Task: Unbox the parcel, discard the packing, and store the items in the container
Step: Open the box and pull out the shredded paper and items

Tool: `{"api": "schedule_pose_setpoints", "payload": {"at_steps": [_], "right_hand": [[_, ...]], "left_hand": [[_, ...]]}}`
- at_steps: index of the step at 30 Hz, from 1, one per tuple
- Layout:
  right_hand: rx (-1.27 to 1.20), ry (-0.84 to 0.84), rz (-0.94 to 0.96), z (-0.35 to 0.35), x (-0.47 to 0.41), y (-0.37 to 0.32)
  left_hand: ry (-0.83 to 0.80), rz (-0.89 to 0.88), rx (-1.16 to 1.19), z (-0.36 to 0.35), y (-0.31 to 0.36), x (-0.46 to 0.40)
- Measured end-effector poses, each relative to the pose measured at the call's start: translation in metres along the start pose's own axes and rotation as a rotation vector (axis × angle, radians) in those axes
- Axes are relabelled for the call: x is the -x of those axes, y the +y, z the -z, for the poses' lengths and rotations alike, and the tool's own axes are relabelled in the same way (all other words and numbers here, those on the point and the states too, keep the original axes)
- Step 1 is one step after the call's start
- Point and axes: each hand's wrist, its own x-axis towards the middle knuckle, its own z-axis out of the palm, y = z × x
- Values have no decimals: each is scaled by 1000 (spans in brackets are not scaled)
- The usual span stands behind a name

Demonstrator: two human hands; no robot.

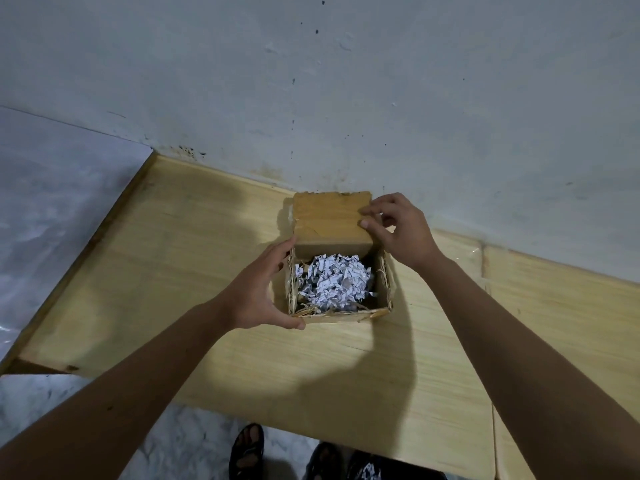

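Both forearms reach forward over the wooden counter [214,271]. The left hand [263,292] cups the left wall of the open cardboard box [341,315], thumb curled round its near corner. The right hand [398,230] pinches the right edge of the raised lid flap [330,220]. Shredded white paper [334,282] fills the box. The box sits near the wall [346,98], with open counter on both sides. Sandalled feet [247,452] show below the counter's near edge.

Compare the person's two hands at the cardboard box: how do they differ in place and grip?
The left hand cups the cardboard box low on its side wall, thumb at the near corner; the right hand pinches the raised lid at its edge, higher and farther back. Both touch the box holding shredded paper.
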Motion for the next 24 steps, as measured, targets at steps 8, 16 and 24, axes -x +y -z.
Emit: {"api": "schedule_pose_setpoints", "payload": {"at_steps": [8, 16, 24], "right_hand": [[62, -75, 72, 9, 44, -38], [278, -529, 78, -15, 58, -48], [620, -679, 100, -35, 41, -56]], "left_hand": [[-17, 22, 89, 0, 2, 2], [-48, 39, 128, -2, 4, 3], [-43, 45, 162, -4, 5, 5]]}}
